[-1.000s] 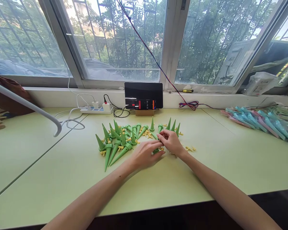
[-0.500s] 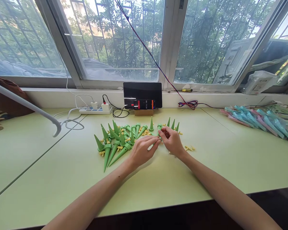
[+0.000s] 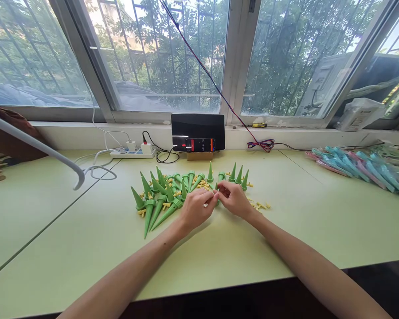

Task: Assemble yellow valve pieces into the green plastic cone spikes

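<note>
My left hand (image 3: 198,208) and my right hand (image 3: 234,199) meet above the table, fingertips pinched together around a green plastic plant watering spike (image 3: 216,186). Most of that spike is hidden by my fingers; any small part in the pinch cannot be made out. Left of my left hand lies a pile of green watering spikes (image 3: 158,208), some standing point up, others on their sides. Small yellow valves (image 3: 202,183) are scattered among them. Beyond my right hand several spikes (image 3: 239,174) stand upright. More yellow valves (image 3: 261,205) lie to its right.
A phone showing a timer (image 3: 201,145) leans on a dark tablet (image 3: 197,124) at the back. A power strip (image 3: 133,153) with cables stands left of it. Bagged blue and pink pieces (image 3: 362,166) lie at the right. A white curved arm (image 3: 36,141) reaches in from the left.
My right hand has moved slightly left and down, closer to my left fingertips. Upright spikes and yellow valves behind it show more fully. The pile at the left is unchanged.
</note>
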`<act>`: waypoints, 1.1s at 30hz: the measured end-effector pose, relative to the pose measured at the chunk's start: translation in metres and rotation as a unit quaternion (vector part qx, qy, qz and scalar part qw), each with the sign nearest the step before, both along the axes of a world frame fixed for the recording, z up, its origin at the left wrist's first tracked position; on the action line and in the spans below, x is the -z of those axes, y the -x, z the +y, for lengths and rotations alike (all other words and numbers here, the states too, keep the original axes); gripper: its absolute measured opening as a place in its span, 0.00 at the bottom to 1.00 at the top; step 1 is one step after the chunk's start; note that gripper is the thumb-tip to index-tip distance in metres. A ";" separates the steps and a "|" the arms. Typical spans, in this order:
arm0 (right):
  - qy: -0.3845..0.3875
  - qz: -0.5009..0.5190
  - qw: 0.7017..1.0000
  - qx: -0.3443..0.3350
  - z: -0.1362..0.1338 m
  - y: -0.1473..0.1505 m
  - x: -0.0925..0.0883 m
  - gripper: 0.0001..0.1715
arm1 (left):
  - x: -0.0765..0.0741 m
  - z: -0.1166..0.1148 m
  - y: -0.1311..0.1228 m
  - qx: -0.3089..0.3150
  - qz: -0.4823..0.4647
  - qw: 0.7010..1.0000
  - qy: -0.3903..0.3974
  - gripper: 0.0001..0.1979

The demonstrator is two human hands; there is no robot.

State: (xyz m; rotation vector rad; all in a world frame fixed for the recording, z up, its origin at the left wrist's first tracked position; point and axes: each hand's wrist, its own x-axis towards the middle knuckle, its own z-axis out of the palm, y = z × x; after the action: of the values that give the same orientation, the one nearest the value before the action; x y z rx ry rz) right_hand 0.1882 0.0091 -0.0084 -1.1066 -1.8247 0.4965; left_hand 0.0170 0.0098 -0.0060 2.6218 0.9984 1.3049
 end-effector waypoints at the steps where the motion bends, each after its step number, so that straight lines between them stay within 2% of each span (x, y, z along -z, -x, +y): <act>1: -0.002 -0.004 1.000 -0.002 0.000 0.000 0.000 0.10 | 0.000 0.000 0.000 0.000 0.001 1.000 0.002 0.22; 7: -0.005 -0.020 1.000 -0.021 -0.002 0.001 0.000 0.07 | 0.005 0.003 0.001 -0.013 -0.015 1.000 0.008 0.23; 14: 0.005 -0.013 0.997 -0.077 -0.006 0.006 -0.001 0.10 | 0.005 0.002 0.001 -0.010 -0.047 0.999 -0.001 0.26; 19: 0.011 -0.019 0.997 -0.080 -0.008 0.007 -0.001 0.13 | 0.006 0.002 0.003 -0.005 -0.057 0.998 0.012 0.28; 23: -0.014 -0.007 0.998 -0.054 -0.009 0.007 -0.003 0.16 | 0.006 0.002 0.004 -0.004 -0.064 0.998 0.028 0.29; 33: -0.070 0.044 0.991 0.101 0.005 -0.011 -0.007 0.13 | 0.006 0.001 0.003 -0.010 -0.062 0.997 0.045 0.30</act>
State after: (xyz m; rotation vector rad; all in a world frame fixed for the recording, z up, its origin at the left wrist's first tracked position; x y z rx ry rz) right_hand 0.1990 0.0138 -0.0018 -1.1396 -1.6252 0.2880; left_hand 0.0139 0.0109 -0.0121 2.4386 1.0422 1.3733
